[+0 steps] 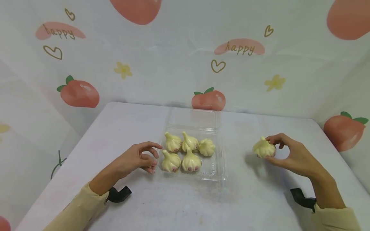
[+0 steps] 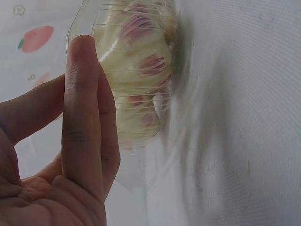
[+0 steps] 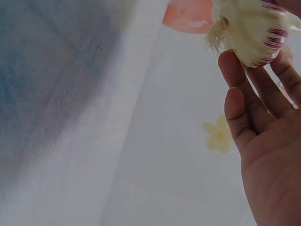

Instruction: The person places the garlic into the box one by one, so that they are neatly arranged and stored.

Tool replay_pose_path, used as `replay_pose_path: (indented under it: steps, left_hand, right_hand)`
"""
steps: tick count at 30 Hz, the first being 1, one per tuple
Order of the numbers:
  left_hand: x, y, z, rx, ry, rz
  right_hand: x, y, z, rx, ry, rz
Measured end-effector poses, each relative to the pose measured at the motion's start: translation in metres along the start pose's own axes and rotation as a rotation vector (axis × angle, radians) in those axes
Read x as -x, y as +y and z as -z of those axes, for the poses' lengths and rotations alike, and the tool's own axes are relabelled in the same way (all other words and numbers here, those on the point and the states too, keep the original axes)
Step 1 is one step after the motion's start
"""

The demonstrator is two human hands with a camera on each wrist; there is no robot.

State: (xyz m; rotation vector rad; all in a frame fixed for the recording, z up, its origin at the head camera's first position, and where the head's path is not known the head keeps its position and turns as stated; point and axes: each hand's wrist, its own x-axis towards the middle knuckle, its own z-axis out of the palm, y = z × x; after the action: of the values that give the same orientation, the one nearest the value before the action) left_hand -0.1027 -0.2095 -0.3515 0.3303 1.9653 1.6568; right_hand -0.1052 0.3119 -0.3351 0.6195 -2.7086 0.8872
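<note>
My right hand (image 1: 293,157) pinches a garlic bulb (image 1: 263,148) between thumb and fingers, lifted above the table's right side. In the right wrist view, roots hang from this bulb (image 3: 256,30), and purple streaks mark its skin. A clear plastic clamshell box (image 1: 212,175) lies with its lid folded back, away from me. Inside its tray sit several pale garlic bulbs (image 1: 190,162). At the box's left side is my left hand (image 1: 141,158), fingers loosely bent and nothing gripped. The left wrist view has its fingertips right by the clear wall; whether they touch cannot be told.
A white table (image 1: 185,205) carries everything, backed by a white curtain (image 1: 173,64) printed with peaches, hearts and flowers. Black wrist mounts (image 1: 119,194) stick out by both sleeves. A thin green cord (image 1: 59,163) hangs past the table's left edge.
</note>
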Motion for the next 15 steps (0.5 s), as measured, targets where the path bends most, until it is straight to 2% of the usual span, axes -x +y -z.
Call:
replay_pose_path:
  steps: [6,15]
  left_hand:
    - [-0.0019,0.0031,0.0009,-0.005,0.002,-0.007]
    - [0.0016,0.0017,-0.0002,-0.002,-0.001,0.010]
  right_hand:
    - [-0.0032,-0.0012,0.0041,0.003,0.008,-0.011]
    - [-0.0031,-0.0053,-0.0029,-0.023,-0.006,0.016]
